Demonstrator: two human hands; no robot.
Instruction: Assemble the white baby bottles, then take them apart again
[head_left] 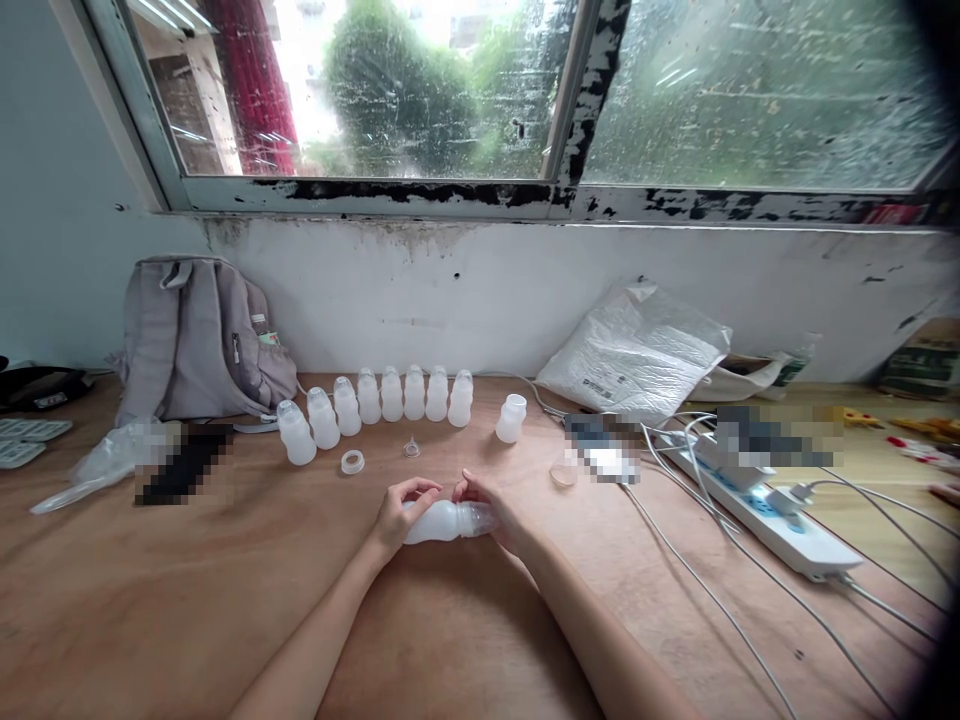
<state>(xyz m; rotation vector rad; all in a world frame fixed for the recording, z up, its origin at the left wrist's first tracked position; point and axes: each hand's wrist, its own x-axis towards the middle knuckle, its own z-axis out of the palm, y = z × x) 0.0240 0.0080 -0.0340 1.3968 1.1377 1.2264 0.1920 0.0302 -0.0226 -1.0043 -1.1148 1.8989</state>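
Wooden desk, eight capped bottles, one open bottle, hands tight around tenth bottle.

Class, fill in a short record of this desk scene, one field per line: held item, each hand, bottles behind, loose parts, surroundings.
Held item: baby bottle, on its side on the wooden table
Left hand: left hand grips its white body
Right hand: right hand grips its clear top end
Row behind: eight capped bottles, upright
Apart: one open bottle
Loose parts: screw ring, teat
Surroundings: backpack, power strip
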